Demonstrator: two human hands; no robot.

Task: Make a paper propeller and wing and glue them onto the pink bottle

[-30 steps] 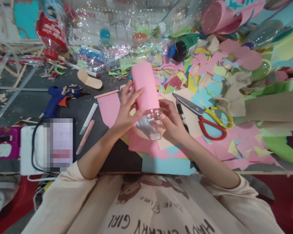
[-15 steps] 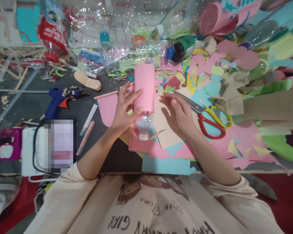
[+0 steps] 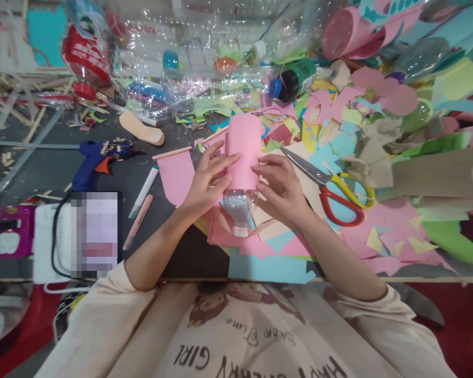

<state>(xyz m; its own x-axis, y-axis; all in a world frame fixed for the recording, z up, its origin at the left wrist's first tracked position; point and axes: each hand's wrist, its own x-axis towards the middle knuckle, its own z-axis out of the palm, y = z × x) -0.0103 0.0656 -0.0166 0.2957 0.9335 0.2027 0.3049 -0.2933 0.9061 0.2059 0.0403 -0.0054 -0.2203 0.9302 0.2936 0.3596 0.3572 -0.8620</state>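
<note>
A clear plastic bottle (image 3: 239, 210) wrapped in pink paper (image 3: 244, 149) lies in front of me, its neck toward my body. Only the shoulder and neck show bare below the paper. My left hand (image 3: 209, 178) grips its left side, with fingertips resting on the paper. From the right, the fingertips of my right hand (image 3: 281, 184) touch the paper's side, so the bottle is held between both hands. Sheets of pink paper (image 3: 224, 236) and beige paper (image 3: 299, 152) lie beneath and around it. Scissors (image 3: 323, 178) with red and yellow handles lie beside my right hand.
To the left are a blue glue gun (image 3: 89, 163), two markers (image 3: 144, 191) and a phone (image 3: 100, 231). Colored paper scraps (image 3: 327, 110) spread over the right side. A dark bottle with a green label (image 3: 297, 79) and clear plastic wrapping (image 3: 205, 42) lie at the back.
The wrapped bottle has shifted right and slightly toward me, along with my left hand. My right hand has come in from the right and now touches the paper.
</note>
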